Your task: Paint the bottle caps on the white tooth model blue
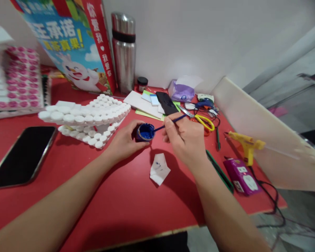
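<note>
My left hand [128,140] is wrapped around a small jar of blue paint [146,133], tilted so that its open mouth faces me. Between the thumb and fingers of my right hand [185,138] is a thin dark-blue paintbrush [170,123], its tip at the jar's rim. Below the jar lies a scrap of white paper [160,169] with a few blue marks. Left of my left hand stands a model made of white round pieces [94,113].
A black phone [23,155] lies at left; a steel flask [124,52] and printed bag [73,45] stand behind. Yellow-handled scissors [203,120], a green cutter [220,172], a yellow glue gun [248,144] and a purple box [242,176] lie at right, beside a low partition [273,140].
</note>
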Motion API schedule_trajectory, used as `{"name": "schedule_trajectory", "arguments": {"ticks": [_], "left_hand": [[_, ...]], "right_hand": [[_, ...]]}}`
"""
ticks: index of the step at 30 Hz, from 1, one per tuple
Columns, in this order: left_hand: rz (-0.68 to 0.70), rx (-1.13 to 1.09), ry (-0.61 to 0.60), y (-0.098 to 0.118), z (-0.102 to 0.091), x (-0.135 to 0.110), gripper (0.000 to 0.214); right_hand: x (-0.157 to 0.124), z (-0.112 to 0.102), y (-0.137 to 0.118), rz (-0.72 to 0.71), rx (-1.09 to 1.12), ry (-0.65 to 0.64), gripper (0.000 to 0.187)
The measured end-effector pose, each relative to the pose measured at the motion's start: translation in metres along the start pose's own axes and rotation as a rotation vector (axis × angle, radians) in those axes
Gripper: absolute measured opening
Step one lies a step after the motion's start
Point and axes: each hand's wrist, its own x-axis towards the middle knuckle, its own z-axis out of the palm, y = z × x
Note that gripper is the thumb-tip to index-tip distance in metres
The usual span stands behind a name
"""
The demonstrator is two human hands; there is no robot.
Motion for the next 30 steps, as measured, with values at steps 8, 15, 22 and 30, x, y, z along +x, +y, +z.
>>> {"name": "schedule_trajectory", "arguments": {"ticks": [8,15,22,30], "left_hand": [[-0.006,-0.038,-0.011,-0.006,0.001,-0.001,0.051],[-0.001,0.001,-0.006,-0.001,-0.001,0.000,0.049],[-0.010,-0.040,-0.009,-0.003,0.001,-0.001,0.049],[0.007,-0.005,-0.004,-0.002,0.000,0.000,0.049]], "right_hand": [[-0.001,0.011,-0.002,0.019,0.215,-0.103,0.033],[0.001,0.001,0.002,-0.003,-0.031,0.009,0.030],[-0.001,0.012,-0.001,0.063,0.269,-0.104,0.030],[0.000,0.004,0.000,-0.012,-0.037,0.007,0.028]]}}
